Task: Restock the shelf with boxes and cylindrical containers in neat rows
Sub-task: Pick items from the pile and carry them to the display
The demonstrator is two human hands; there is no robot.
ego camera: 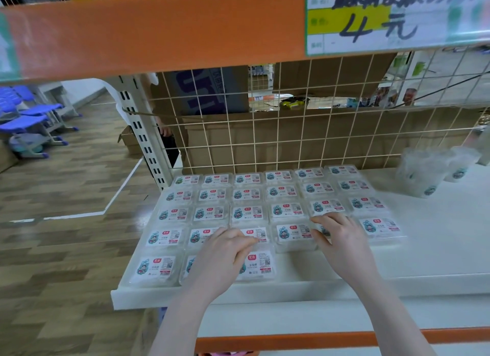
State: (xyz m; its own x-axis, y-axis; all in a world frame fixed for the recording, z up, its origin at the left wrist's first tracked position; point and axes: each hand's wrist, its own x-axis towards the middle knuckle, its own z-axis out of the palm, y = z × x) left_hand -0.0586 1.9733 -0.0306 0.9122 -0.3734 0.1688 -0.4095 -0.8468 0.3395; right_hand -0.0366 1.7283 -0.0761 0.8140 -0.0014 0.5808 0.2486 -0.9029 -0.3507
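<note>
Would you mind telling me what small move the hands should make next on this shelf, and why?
Probably the right hand should nudge the box under its fingers into line with its row. The front row holds only three boxes, so the shelf has bare space right of them.

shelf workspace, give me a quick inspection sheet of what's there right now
surface: white shelf board, bare on its right half
job's things: flat clear boxes with printed labels, laid in a grid on the left; front row only partly filled
more stock: clear cylindrical containers at the back right, blurred
clutter: nothing seen on the board
hands: left hand rests with its fingers on boxes in the front rows; right hand touches a box in the fourth row
cables: nothing seen
surroundings: wire mesh back, cardboard cartons behind it, orange rail with price card, blue chairs on wood floor
</note>
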